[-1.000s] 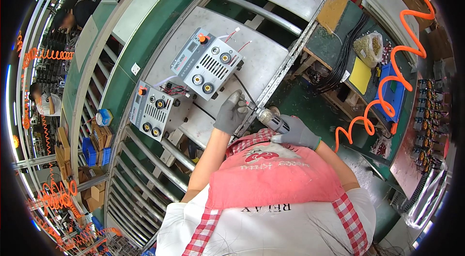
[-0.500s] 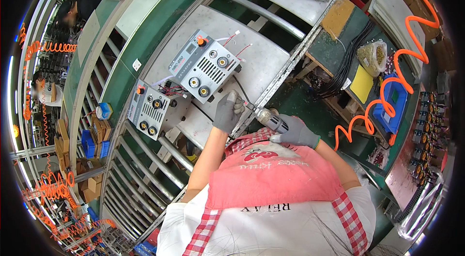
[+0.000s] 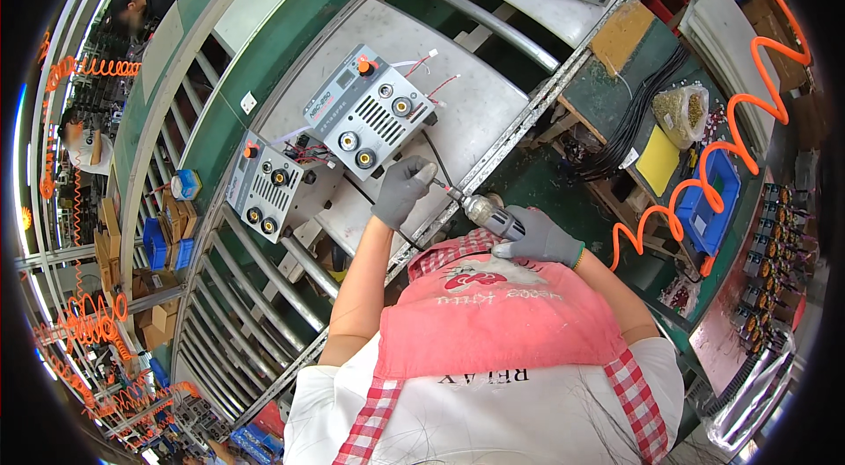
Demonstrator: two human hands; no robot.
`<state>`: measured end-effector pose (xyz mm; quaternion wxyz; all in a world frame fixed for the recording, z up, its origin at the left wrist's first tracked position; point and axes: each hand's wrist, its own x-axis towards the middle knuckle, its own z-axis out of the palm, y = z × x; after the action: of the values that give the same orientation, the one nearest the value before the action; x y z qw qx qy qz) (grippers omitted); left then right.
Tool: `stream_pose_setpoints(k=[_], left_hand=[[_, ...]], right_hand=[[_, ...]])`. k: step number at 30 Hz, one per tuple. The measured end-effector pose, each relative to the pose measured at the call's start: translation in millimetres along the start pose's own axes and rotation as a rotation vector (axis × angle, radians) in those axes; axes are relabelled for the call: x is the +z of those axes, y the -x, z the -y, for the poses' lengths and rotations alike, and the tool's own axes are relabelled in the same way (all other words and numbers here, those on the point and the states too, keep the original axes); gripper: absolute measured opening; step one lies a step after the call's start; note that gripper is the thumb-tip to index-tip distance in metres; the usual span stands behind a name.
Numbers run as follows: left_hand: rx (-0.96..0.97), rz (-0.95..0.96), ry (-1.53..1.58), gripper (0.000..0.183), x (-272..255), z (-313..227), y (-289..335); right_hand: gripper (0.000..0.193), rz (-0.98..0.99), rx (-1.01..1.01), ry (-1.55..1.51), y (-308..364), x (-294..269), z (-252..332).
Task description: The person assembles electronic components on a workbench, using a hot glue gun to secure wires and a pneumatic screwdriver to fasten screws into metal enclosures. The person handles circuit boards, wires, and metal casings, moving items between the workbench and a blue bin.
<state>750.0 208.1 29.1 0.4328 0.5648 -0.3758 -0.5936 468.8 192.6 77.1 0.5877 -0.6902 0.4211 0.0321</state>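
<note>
My right hand, in a grey glove, is wrapped round a power screwdriver held in front of the apron. The screwdriver's thin bit points up and left. Close to the bit's tip is my left hand, also gloved, with thumb and fingers pinched together; what they hold, if anything, is too small to make out. Just beyond it stands a grey machine front panel with round sockets, vent slots and an orange knob. A second, similar machine sits to its left, with loose wires between the two.
Both machines rest on a metal plate over a roller conveyor. At right, an orange coiled hose hangs over a bench with a blue bin, a bag of small parts and black cables. Other people are at far left.
My left hand has shifted slightly left and its fingers have drawn into a pinch by the bit's tip. The screwdriver stays nearly in place in my right hand.
</note>
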Motion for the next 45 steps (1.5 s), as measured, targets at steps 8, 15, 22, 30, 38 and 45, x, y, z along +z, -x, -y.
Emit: stream_pose_setpoints(k=[8,15,22,30,38,45], left_hand=[[-0.104,-0.055,0.392,0.033,22,16,-4],[-0.155,0.122,-0.320,0.044,7,-98,13],[0.352,-0.157,-1.212,0.046,0,-185,-90],[0.379,0.021,-1.754,0.049,-3,-155,-140],[0.296,-0.036,-1.704,0.052,-8,-157,-142],[0.264,-0.037,-1.670,0.047,-5,-164,-136]], right_hand=[[0.066,-0.079,-0.017,-0.039,-9,2,-11],[0.057,-0.122,0.011,-0.389,-13,-16,14],[0.055,-0.242,-0.152,-0.306,-33,-15,9],[0.055,-0.182,-0.110,-0.201,-41,-22,16],[0.045,-0.183,-0.133,-0.330,-52,-21,19],[0.041,-0.148,-0.082,-0.325,-50,-25,23]])
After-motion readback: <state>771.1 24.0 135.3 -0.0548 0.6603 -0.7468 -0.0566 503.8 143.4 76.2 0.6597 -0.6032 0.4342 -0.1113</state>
